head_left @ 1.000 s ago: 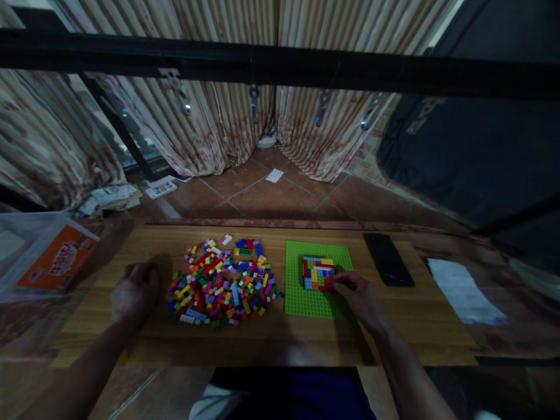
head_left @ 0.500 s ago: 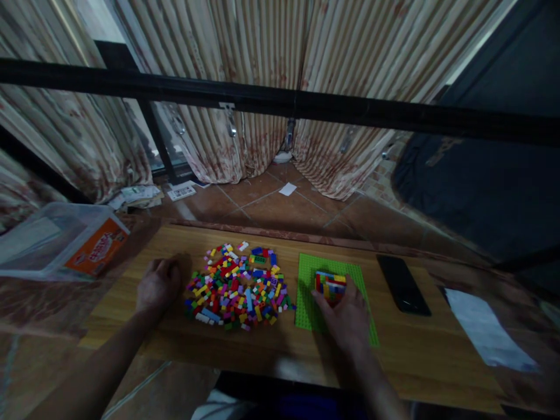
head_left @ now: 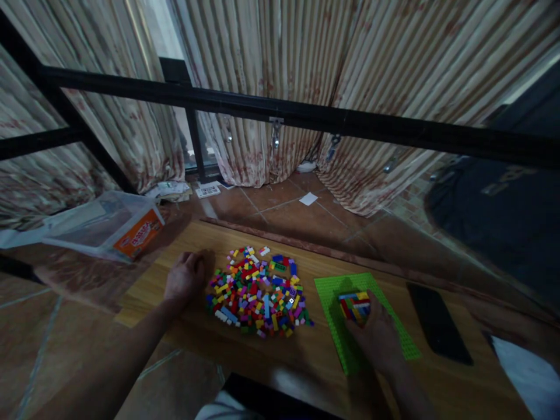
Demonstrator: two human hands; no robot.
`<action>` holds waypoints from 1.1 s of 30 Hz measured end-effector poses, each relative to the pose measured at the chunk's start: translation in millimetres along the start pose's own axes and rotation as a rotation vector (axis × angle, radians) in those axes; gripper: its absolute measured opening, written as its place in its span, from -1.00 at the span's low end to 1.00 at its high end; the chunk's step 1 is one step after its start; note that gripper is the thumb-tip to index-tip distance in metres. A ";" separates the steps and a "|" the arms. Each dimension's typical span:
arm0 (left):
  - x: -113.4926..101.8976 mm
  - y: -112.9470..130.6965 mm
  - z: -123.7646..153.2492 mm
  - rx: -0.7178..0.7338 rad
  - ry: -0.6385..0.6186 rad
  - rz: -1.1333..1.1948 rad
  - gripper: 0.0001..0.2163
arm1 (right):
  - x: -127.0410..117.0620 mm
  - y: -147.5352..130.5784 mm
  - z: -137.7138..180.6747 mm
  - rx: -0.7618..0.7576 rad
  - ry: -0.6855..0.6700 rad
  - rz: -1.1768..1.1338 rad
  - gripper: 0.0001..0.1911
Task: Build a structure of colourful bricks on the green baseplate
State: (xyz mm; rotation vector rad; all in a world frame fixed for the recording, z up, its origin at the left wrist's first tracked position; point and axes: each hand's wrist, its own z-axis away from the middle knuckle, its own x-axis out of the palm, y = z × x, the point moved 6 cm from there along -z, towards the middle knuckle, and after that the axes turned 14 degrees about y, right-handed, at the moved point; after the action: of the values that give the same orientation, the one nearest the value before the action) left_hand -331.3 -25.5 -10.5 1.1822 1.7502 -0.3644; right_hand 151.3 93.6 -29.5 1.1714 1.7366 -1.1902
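Note:
My right hand (head_left: 380,335) is closed round a small block of stacked toy bricks (head_left: 356,304) in red, yellow, blue and white. That block is on the green baseplate (head_left: 332,326), at the right of the wooden table; my palm hides part of both. My left hand (head_left: 186,277) rests on the table with its fingers curled in, and whatever may be inside them is hidden. Just right of it spreads a pile of loose toy bricks (head_left: 254,294) in many colours.
A black phone (head_left: 440,324) lies right of the baseplate, with a white sheet (head_left: 525,373) past it. A clear plastic bin (head_left: 105,224) with an orange label stands left of the table. A black rail (head_left: 262,105) crosses before the curtains (head_left: 284,58).
The view has swung left and tilted, so everything appears further right. The green baseplate has turned counterclockwise on the table, with my right hand still on the brick block. My left hand stays put.

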 end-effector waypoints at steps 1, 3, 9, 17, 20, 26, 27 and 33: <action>1.0 -0.7 0.1 0.000 -0.001 0.003 -0.69 | 1.2 1.1 -0.1 -0.007 -0.012 -0.001 -0.12; 2.8 -1.8 0.2 -0.003 -0.002 0.011 -0.69 | 3.3 1.7 1.3 -0.015 -0.033 -0.010 -0.14; 4.7 -2.8 0.7 -0.012 -0.001 0.022 -0.68 | 6.3 5.7 1.7 -0.062 -0.071 -0.064 -0.14; 2.5 -0.3 0.3 0.009 0.004 0.022 -0.68 | 4.2 22.4 -19.0 -0.121 -0.186 -0.125 -0.11; 2.4 -0.5 0.2 -0.002 0.005 0.016 -0.68 | -3.3 27.9 -22.1 -0.183 -0.242 -0.165 -0.11; 4.9 -2.5 0.7 -0.003 -0.003 0.004 -0.69 | -15.6 19.9 -5.4 -0.307 -0.358 -0.297 -0.02; 5.2 -3.1 0.7 -0.003 -0.003 0.002 -0.69 | -16.3 17.4 -2.2 -0.311 -0.365 -0.310 -0.01; 5.4 -3.3 0.5 -0.005 -0.012 0.002 -0.70 | -16.2 6.0 10.4 -0.310 -0.388 -0.360 0.04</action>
State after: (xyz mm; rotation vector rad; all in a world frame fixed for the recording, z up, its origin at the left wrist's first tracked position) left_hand -334.2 -24.5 -16.1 1.1767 1.7386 -0.3649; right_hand 163.0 80.2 -20.0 0.4216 1.7842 -1.2008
